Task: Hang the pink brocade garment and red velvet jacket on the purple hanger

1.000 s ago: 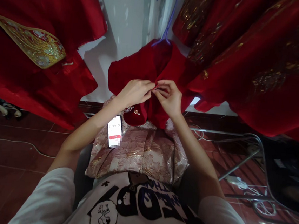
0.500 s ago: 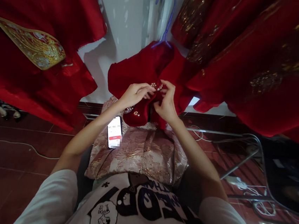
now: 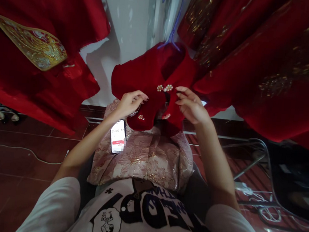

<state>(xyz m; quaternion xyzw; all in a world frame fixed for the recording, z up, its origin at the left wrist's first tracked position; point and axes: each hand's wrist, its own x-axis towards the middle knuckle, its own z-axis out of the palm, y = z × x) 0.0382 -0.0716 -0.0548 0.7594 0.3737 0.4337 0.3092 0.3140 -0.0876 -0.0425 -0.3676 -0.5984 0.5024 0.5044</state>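
Observation:
A red velvety jacket (image 3: 139, 74) hangs in front of me from a purple hanger (image 3: 170, 37), its lower part over my lap. On its front a flower-shaped pearl clasp (image 3: 164, 88) sits with both halves side by side. Below are another pearl flower (image 3: 141, 117) on the left panel and a similar one (image 3: 167, 116) on the right. My left hand (image 3: 130, 102) is over the left panel, fingers loosely extended and holding nothing. To the right of the clasp, my right hand (image 3: 193, 104) has its fingers apart and nothing in them.
A lit phone (image 3: 118, 137) lies on the pink brocade cloth (image 3: 145, 155) across my lap. Red garments with gold decoration (image 3: 38, 44) hang at left, and more red garments (image 3: 246, 66) at right. A dark metal-framed chair (image 3: 296, 180) and white cables (image 3: 271, 211) are at lower right.
Both hands have let go of the pearl clasp and moved apart, the left one down and leftward, the right one to the right. The clasp and the lower right flower now show fully.

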